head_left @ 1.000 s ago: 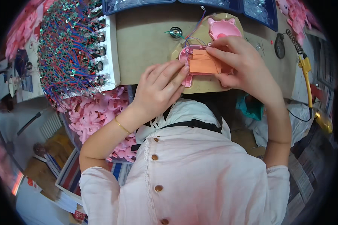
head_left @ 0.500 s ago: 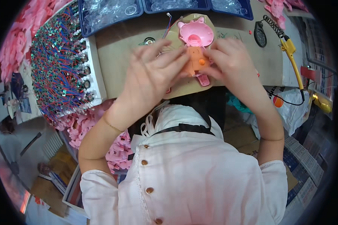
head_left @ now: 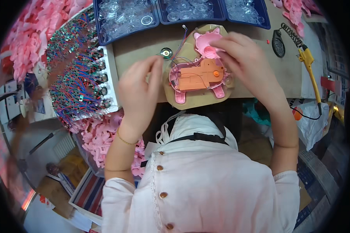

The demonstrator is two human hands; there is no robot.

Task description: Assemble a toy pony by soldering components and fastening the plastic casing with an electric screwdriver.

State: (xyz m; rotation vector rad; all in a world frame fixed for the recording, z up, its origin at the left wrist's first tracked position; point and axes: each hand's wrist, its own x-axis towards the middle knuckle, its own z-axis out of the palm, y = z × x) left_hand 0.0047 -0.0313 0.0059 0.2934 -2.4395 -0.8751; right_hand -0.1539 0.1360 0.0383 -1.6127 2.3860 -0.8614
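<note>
A pink animal-shaped toy shell lies on a tan board, with an orange plastic box seated in its body. The box carries a round orange knob, and thin wires run over and beside it. My left hand is raised left of the shell, its thumb and fingers pinched together close to a small round metallic disc on the table. Whether anything is between those fingertips cannot be made out. Over the right side of the shell's pink head part hovers my right hand, fingers apart and holding nothing visible.
Blue trays of clear plastic parts line the back. A white box of wired circuit boards stands left, with pink parts below it. To the right are a yellow soldering iron, its coiled holder, and a black oval object.
Both hands have come off the orange box, which now lies in the pink shell. My left hand moved left toward the disc, my right hand up and right. The whole view has shifted slightly.
</note>
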